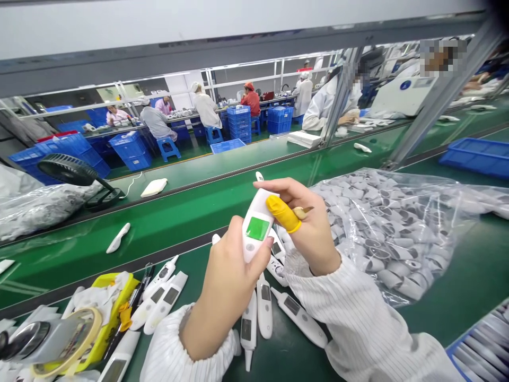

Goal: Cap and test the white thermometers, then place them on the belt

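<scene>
An ear thermometer point(260, 208) with a lit green screen is held up in front of me, tilted. My left hand point(226, 276) wraps round its lower body, thumb beside the button. On its upper end, my right hand point(304, 225) presses a thumb in a yellow finger cot point(283, 213), with the index finger stretched along the top. A small beige pointed piece point(303, 212) shows by the right hand's curled fingers; its kind is unclear. Below the hands, several more thermometers point(264, 307) with dark screens lie on the green bench, partly hidden by my hands and sleeves.
A clear bag of grey-white caps point(382, 228) lies at right. Left are a yellow tray point(113, 313), a tape dispenser point(59, 339) and more thermometers point(165, 302). Beyond runs a green conveyor belt point(178, 212) carrying scattered parts. A small fan point(75, 172) and co-workers are farther back.
</scene>
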`<state>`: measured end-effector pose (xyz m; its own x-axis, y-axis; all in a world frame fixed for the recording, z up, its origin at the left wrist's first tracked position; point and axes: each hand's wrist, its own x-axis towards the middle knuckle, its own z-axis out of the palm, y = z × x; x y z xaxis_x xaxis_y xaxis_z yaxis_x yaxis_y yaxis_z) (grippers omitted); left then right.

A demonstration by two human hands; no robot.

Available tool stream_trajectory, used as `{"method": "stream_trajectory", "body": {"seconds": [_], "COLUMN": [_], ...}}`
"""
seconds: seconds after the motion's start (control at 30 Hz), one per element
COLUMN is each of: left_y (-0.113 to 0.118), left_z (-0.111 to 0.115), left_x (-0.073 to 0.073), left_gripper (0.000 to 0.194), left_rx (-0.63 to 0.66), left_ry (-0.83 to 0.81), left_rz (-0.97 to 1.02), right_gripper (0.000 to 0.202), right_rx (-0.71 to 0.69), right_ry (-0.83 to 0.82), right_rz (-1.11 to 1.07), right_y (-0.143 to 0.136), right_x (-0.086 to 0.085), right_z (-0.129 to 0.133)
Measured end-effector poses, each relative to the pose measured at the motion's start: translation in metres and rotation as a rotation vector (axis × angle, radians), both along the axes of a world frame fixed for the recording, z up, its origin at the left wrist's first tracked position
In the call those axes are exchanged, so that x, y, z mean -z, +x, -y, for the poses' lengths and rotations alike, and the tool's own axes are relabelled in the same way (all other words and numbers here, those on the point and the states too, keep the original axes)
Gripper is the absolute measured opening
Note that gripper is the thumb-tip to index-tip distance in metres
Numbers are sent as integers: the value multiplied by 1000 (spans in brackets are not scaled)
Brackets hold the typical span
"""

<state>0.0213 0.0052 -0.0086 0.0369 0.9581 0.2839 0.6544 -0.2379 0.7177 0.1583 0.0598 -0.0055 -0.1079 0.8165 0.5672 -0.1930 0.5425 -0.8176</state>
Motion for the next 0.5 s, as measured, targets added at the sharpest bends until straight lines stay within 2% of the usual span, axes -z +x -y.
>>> {"method": "stream_trajectory", "body": {"seconds": [0.2,0.27,0.37,0.43,0.5], "left_y": [0,0,-2,-11,-26], "left_z": [0,3,9,15,20], "left_x": [0,-2,-5,-6,-4], "left_gripper": [26,24,30,29,32], "left_rx": [30,134,292,260,159], "left_ry": [-34,-136,-285,-214,-69], "left_rz": [98,240,494,639,742], "right_gripper": [25,22,20,27,38], "right_rx": [46,40,-53,-130,-167], "right_ry": [8,11,-20,-9,4], "right_rz": [9,-7,-50,-34,63], "right_y": [0,0,6,12,20], "right_x": [1,1,0,-3,-6], "right_z": [-2,-5,-9,-11,-11]}}
